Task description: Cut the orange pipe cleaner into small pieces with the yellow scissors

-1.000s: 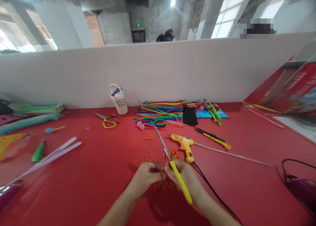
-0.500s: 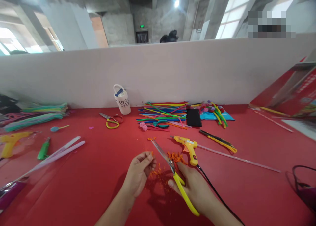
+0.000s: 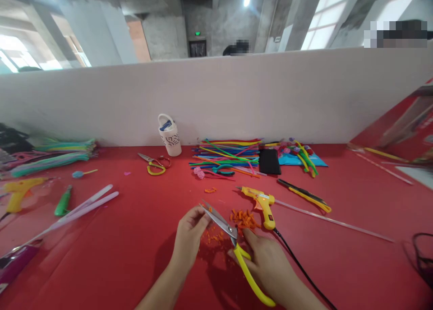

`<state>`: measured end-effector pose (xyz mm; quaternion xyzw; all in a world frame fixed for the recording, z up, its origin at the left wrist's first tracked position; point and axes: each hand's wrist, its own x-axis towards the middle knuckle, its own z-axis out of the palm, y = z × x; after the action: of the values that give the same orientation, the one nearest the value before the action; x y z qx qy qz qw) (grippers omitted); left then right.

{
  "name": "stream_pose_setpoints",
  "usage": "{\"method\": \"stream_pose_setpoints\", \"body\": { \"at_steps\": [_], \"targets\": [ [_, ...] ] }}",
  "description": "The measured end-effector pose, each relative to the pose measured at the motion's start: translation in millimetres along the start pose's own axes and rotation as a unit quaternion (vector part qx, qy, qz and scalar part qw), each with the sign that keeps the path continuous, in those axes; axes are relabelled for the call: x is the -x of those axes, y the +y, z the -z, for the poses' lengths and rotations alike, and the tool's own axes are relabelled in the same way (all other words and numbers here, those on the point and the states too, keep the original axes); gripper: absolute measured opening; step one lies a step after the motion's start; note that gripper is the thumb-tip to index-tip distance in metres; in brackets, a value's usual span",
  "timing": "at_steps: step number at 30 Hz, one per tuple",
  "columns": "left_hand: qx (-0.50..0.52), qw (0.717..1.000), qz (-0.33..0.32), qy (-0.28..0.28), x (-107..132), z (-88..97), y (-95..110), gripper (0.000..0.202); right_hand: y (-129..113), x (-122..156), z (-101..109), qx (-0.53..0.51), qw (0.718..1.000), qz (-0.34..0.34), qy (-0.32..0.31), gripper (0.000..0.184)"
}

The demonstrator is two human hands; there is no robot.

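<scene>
My right hand (image 3: 267, 262) grips yellow-handled scissors (image 3: 237, 251) low over the red table (image 3: 135, 238), with the steel blades slanting up to the left. My left hand (image 3: 189, 235) is pinched at the blade tips, its fingertips closed on something too small to make out. Small orange cut pieces (image 3: 244, 218) lie scattered just beyond both hands. A yellow glue gun (image 3: 262, 201) with a black cord (image 3: 297, 267) lies right of the pieces.
A pile of coloured pipe cleaners (image 3: 226, 156), a black phone (image 3: 269, 161), a white cup (image 3: 170, 136) and a second pair of scissors (image 3: 153, 162) sit by the white partition. On the left lie more pipe cleaners (image 3: 54, 154), another glue gun (image 3: 18, 192), and glue sticks (image 3: 88, 204).
The scissors have tipped lower and leftward, and my hands moved apart after being joined. My left hand now pinches at the blade tips. The view shifted slightly left.
</scene>
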<state>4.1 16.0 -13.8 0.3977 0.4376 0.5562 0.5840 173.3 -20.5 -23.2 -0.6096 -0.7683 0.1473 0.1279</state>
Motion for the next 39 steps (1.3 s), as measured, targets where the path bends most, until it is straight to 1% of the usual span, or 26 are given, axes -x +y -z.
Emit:
{"method": "stream_pose_setpoints", "body": {
  "at_steps": [3,5,7,10,12,16,21,26,32,39],
  "targets": [
    [-0.120,0.990,-0.071,0.005,2,0.9,4,0.007,0,0,-1,0.004,1.000,0.000,-0.001,0.024],
    [-0.153,0.984,-0.092,0.007,2,1.1,6,0.009,1,1,-2,0.007,1.000,0.002,0.001,0.024],
    [-0.126,0.989,-0.073,0.006,1,1.1,5,0.009,0,1,-3,0.007,1.000,0.003,0.004,0.023],
    [-0.021,1.000,-0.015,-0.002,-1,1.1,3,0.009,0,1,-3,0.015,1.000,0.008,0.013,0.022],
    [0.034,0.999,0.004,-0.005,-2,1.1,0,0.009,0,1,-4,0.024,0.999,0.016,0.022,0.022],
    [0.082,0.997,0.013,-0.007,-3,-0.5,-2,0.007,0,1,-8,0.039,0.998,0.029,0.027,0.021],
    [0.164,0.986,0.025,-0.006,-1,-4.3,-1,0.004,0,1,-12,0.050,0.997,0.042,0.047,0.024],
    [0.177,0.984,0.029,-0.007,1,-5.2,-1,0.004,-1,2,-13,0.049,0.995,0.057,0.065,0.026],
    [0.174,0.984,0.025,-0.014,0,-4.3,-3,0.006,0,1,-13,0.065,0.993,0.058,0.076,0.028],
    [0.183,0.983,0.031,-0.005,2,-5.5,-2,0.004,1,2,-14,0.069,0.991,0.066,0.093,0.028]
  ]
}}
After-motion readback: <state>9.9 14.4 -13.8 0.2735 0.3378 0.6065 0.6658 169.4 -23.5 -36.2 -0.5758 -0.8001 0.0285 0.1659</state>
